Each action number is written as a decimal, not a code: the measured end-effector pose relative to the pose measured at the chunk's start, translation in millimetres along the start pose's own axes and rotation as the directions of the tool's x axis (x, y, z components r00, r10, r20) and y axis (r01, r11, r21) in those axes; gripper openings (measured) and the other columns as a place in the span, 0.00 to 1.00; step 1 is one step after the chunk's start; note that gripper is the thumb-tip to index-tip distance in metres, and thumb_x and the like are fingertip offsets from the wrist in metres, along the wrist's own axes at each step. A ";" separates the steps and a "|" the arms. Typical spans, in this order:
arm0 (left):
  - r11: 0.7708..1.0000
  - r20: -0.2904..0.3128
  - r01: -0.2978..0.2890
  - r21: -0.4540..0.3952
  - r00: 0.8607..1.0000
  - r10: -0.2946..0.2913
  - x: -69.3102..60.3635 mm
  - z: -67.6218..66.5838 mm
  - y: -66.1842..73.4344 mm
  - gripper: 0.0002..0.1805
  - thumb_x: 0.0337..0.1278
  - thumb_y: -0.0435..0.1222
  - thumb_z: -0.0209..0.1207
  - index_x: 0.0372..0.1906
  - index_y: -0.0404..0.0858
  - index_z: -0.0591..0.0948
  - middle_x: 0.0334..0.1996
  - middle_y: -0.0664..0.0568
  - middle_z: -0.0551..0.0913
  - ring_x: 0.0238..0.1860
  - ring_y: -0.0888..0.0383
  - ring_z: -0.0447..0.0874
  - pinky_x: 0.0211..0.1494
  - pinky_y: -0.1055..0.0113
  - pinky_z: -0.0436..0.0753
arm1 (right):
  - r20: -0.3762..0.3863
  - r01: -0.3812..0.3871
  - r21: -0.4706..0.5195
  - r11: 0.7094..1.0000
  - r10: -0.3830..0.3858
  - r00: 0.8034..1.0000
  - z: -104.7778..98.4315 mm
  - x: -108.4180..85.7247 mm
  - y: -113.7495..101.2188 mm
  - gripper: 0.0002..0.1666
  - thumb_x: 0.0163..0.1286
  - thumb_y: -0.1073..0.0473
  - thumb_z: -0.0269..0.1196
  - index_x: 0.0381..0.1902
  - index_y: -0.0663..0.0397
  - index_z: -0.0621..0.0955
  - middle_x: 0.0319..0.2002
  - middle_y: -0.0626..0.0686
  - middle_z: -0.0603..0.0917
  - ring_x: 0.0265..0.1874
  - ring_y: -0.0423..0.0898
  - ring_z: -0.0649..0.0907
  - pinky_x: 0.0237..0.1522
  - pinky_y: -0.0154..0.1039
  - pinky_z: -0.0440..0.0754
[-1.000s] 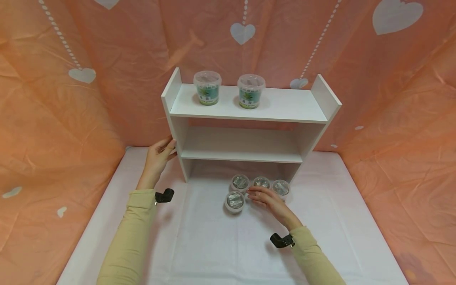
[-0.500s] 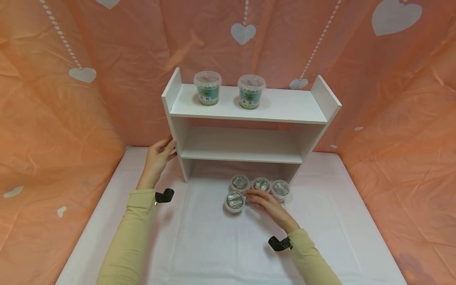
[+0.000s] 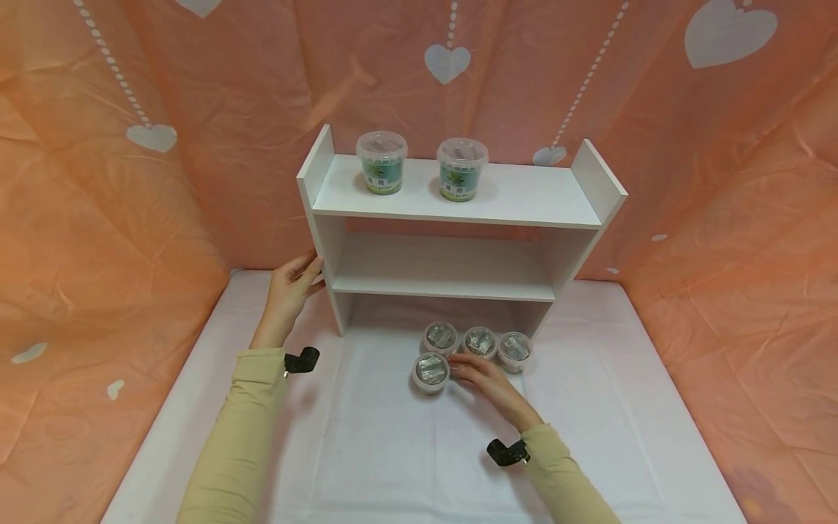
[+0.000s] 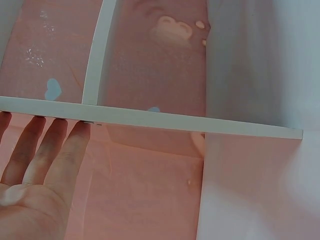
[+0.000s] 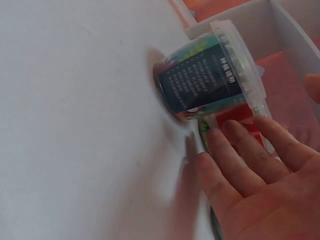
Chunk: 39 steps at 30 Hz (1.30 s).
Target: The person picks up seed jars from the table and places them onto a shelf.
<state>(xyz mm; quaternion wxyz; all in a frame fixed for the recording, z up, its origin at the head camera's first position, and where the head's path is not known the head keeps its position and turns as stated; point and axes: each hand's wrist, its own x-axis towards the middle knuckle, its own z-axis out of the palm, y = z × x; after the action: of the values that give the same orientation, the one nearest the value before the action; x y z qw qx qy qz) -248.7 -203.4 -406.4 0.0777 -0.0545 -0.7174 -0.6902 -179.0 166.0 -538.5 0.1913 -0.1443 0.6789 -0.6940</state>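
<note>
White board is making up the shelf unit (image 3: 445, 266), and in the head view two lidded tubs are standing on its top board, the first tub (image 3: 383, 175) toward the left end, the second tub (image 3: 460, 180) near the middle. On the worktop (image 3: 399, 466) before the unit, a front tub (image 3: 431, 371) is standing with three tubs (image 3: 481, 340) behind it, nearer the unit. Judging by this layout, two seem to be finished and four to be waiting. In the left wrist view, the left hand (image 3: 289, 292) is touching the unit's left side panel (image 3: 317, 167) with straight fingers, its grip holding nothing. In the right wrist view, the right hand (image 3: 491, 384) is reaching in front of the unit beside a dark-labelled tub (image 5: 205, 77), its fingers extending and its grip released; whether the fingertips are touching any tub cannot be told.
</note>
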 end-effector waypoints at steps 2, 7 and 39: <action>1.000 -0.003 -0.005 -0.001 1.000 0.005 -0.3 0.2 0.1 0.30 0.67 0.44 0.55 0.68 0.31 0.67 0.66 0.39 0.68 0.60 0.48 0.73 0.60 0.46 0.72 | 0.011 0.016 -0.001 1.000 -0.016 1.000 1.0 1.1 2.5 0.27 0.73 0.62 0.55 0.63 0.74 0.67 0.60 0.68 0.72 0.55 0.45 0.78 0.62 0.45 0.71; 1.000 -0.020 -0.021 -0.003 1.000 0.021 -0.6 0.3 -0.5 0.30 0.67 0.44 0.55 0.67 0.31 0.69 0.65 0.39 0.69 0.59 0.49 0.74 0.59 0.46 0.73 | 0.035 0.069 -0.087 0.994 -0.066 0.997 4.7 5.4 6.3 0.26 0.71 0.66 0.57 0.62 0.74 0.68 0.59 0.70 0.73 0.54 0.49 0.78 0.57 0.36 0.76; 0.999 -0.007 -0.033 -0.007 0.999 0.033 0.1 0.3 -1.1 0.29 0.67 0.42 0.55 0.67 0.31 0.68 0.66 0.39 0.68 0.61 0.47 0.72 0.59 0.45 0.72 | -0.014 0.075 -0.121 0.990 -0.077 0.997 28.2 17.9 16.1 0.38 0.57 0.73 0.68 0.63 0.73 0.65 0.61 0.69 0.70 0.58 0.59 0.73 0.62 0.50 0.71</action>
<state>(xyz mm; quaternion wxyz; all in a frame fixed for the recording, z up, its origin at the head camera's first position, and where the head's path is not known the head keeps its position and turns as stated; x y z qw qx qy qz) -249.0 -203.2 -407.5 0.0914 -0.0644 -0.7138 -0.6914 -180.8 132.7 -554.6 0.1494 -0.1748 0.7154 -0.6597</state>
